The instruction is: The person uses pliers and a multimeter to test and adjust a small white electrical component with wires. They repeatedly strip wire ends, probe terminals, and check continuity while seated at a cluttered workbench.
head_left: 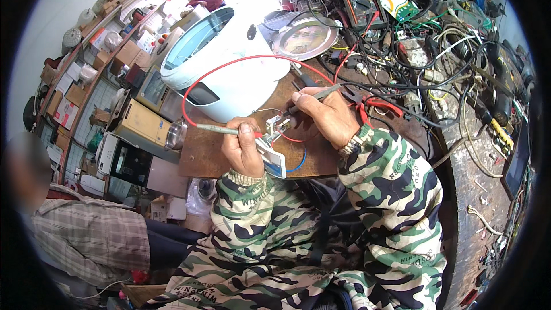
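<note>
A small white module is pinched in the left hand, thumb pressed on top, together with a slim metal probe on a red lead. Tweezers are clamped in the closed right hand, tips just above the module. The module is judged light, stiff and fragile; it is best held by its edges, clear of the parts on top.

The left hand is covering most of the small white part; the tweezers' tips are too small to make out against it.
</note>
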Available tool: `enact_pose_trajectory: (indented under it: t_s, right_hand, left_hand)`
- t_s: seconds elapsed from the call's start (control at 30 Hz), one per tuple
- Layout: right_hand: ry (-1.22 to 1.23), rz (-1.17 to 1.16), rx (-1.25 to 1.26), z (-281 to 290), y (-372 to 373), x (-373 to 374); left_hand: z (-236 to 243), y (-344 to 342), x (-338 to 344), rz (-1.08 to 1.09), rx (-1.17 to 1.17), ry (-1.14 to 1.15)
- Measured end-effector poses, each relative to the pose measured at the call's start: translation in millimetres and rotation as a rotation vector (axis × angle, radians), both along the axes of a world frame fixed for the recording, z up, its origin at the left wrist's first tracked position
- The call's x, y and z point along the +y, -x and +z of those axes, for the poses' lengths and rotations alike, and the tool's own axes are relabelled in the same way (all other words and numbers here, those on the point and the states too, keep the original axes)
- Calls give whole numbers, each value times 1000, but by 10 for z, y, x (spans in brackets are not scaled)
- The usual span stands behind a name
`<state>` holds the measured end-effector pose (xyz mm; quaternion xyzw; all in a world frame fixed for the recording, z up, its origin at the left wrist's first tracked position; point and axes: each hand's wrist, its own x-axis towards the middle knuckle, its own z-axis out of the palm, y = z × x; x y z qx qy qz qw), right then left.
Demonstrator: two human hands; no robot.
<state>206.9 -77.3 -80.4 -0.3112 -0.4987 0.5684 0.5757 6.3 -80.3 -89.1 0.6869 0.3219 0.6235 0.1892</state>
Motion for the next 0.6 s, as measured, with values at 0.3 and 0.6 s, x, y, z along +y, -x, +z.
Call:
enact_pose_trajectory:
  t_s: [0.3, 0.6]
  right_hand:
    - [40, -232, 46, 15, -14, 11]
    - [8, -395, -148, 105, -83, -46]
  left_hand:
    - [166, -67, 391, -88, -24, 133]
    - [948, -230, 723, -65, 708, 230]
